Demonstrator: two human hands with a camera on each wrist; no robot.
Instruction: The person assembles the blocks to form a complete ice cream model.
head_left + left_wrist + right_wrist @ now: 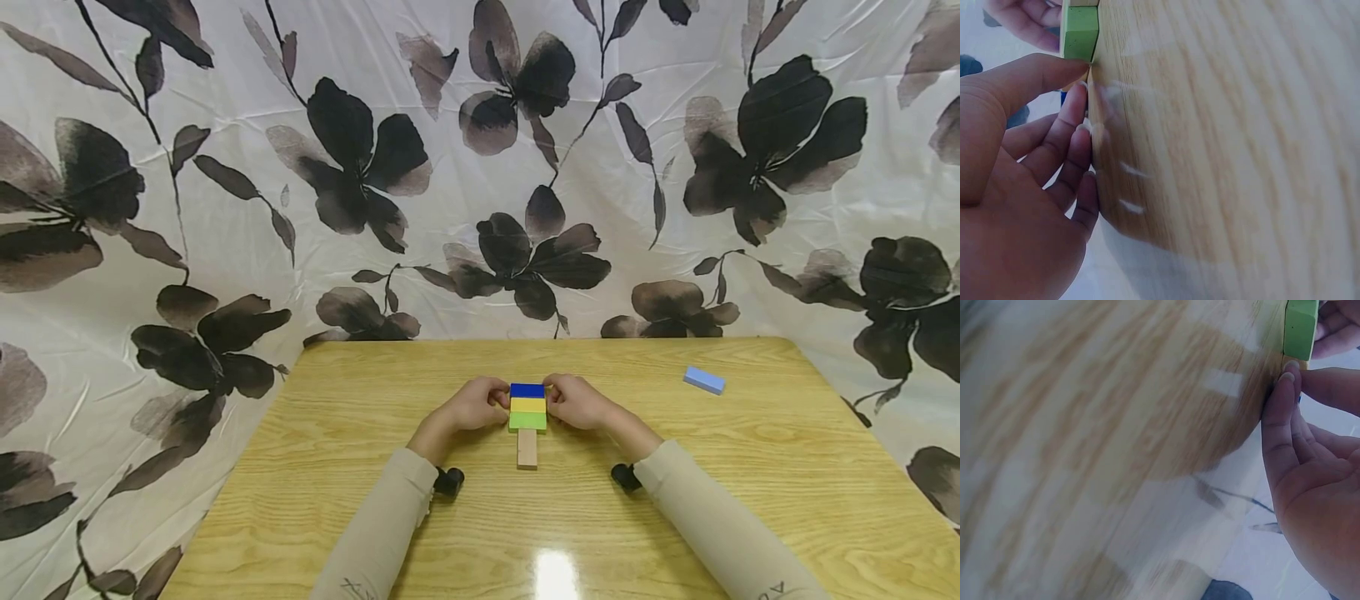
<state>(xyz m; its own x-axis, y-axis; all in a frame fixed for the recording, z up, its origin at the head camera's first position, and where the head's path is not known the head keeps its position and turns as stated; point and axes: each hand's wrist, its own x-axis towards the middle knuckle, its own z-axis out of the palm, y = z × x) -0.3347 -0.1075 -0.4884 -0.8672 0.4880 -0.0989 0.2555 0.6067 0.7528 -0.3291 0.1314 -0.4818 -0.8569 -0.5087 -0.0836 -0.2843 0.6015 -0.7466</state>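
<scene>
A blue block, a yellow block and a green block lie side by side in a row on the table. Below the green one a plain wooden block points lengthwise toward me, its end against the green. My left hand is at the row's left ends, with bent fingertips by the blue and the thumb near the yellow and green. At the right ends my right hand touches with its fingertips and thumb close to the yellow. Both wrist views show the green block just past the thumb.
A light blue block lies apart toward the back right of the wooden table. Behind the table's far edge hangs a white cloth with dark flowers. Each wrist wears a small black camera.
</scene>
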